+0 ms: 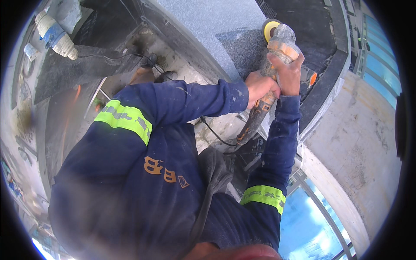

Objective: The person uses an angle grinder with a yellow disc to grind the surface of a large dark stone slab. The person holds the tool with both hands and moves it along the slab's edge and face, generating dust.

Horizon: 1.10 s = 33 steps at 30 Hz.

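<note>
Both my hands are closed around a dusty orange-and-black angle grinder (253,119). My left hand (261,88) wraps its body, while my right hand (287,71) grips it closer to the head. A yellow-rimmed disc (270,30) is fitted at the grinder's far end, tilted on edge beside a grey speckled stone slab (195,24). Whether the disc touches the stone I cannot tell. Part of the slab near the disc is darker than the rest. From the grinder's rear end runs a black power cord (214,133).
A dark ledge (318,102) borders the work on the right, with a pale concrete surface (357,143) beyond. A white-and-blue cylindrical object (56,35) trailing a cable lies at the upper left. An orange-rimmed item (313,78) sits right of my right hand.
</note>
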{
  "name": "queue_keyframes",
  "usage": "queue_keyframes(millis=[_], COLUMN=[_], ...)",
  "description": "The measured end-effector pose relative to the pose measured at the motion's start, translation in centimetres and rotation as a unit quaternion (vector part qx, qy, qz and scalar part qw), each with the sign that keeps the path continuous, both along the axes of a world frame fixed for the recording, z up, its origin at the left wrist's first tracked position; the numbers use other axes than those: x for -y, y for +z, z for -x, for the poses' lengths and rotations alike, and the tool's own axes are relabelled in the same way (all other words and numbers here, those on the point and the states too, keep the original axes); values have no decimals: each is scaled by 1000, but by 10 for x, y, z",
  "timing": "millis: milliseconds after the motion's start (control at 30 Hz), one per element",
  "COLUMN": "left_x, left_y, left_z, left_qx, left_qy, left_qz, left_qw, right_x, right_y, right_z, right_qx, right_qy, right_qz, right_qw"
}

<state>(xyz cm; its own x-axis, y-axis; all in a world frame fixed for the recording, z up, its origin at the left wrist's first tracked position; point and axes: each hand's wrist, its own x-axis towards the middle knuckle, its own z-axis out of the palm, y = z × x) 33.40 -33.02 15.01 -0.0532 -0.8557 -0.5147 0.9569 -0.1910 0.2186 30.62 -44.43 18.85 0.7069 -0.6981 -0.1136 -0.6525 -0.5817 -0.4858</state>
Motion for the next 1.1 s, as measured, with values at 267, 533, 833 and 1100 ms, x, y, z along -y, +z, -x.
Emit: queue_keyframes(millis=[267, 533, 833, 1100], left_x=[7, -39, -21, -95], left_y=[0, 8, -12, 3], left_z=[-11, 11, -2, 16], left_qx=[-18, 30, -32, -19], left_qy=[3, 105, 38, 136], left_qz=[29, -69, 26, -10], left_qw=[999, 992, 998, 991], right_x=[3, -43, -36, -103], right_y=[0, -3, 8, 7], right_z=[0, 5, -11, -9], right_qx=[-2, 60, 46, 34], right_qy=[-64, 71, -48, 47], right_qz=[39, -101, -12, -116], right_qw=[997, 990, 998, 992])
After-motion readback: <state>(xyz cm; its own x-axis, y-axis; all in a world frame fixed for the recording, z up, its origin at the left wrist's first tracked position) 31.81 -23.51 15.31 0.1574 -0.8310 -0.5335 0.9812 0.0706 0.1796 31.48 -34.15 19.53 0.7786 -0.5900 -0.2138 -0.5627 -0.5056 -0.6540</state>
